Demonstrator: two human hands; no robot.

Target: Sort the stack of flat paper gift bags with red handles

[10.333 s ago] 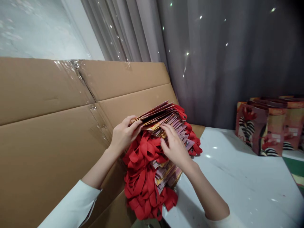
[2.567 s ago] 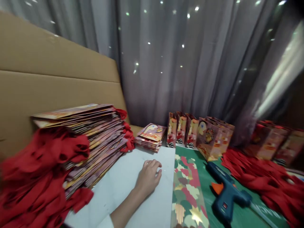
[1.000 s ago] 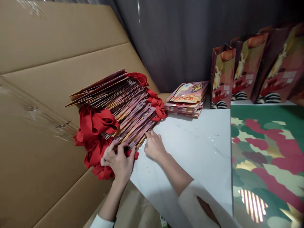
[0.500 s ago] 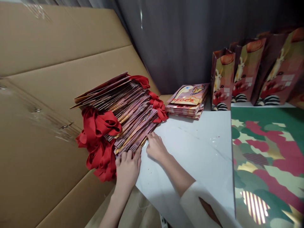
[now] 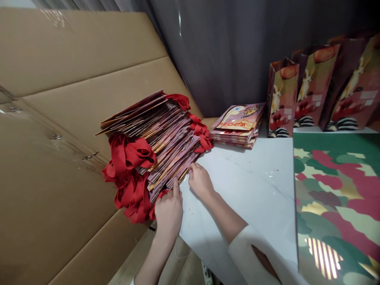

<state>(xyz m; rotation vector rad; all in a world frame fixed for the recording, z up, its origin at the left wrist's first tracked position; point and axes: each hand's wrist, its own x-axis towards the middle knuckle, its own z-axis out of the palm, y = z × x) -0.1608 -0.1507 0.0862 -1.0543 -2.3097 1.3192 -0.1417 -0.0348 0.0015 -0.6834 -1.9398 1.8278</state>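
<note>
A tall, leaning stack of flattened paper bags [image 5: 166, 138] with printed purple and yellow sides rests at the table's left corner. Red ribbon handles [image 5: 130, 154] spill out in a bunch on its left, with more red ribbon [image 5: 202, 132] at its right end. My left hand [image 5: 169, 209] is at the lower front, its index finger stretched to the lowest bags and its other fingers bent near red ribbon. At the stack's lower right edge, my right hand [image 5: 200, 180] has its fingers curled in against the bottom bags; the fingertips are partly hidden.
A smaller pile of flat bags [image 5: 237, 124] lies behind on the white table [image 5: 243, 178]. Several opened bags [image 5: 283, 101] stand upright at the back right. A large cardboard box [image 5: 74, 118] borders the left, a grey curtain [image 5: 225, 51] the back. A green patterned surface [image 5: 335, 190] adjoins on the right.
My left hand has drawn back a little from the stack's lower front, leaving the index finger extended and more red ribbon showing. The right hand stays by the edge. The view has shifted slightly.
</note>
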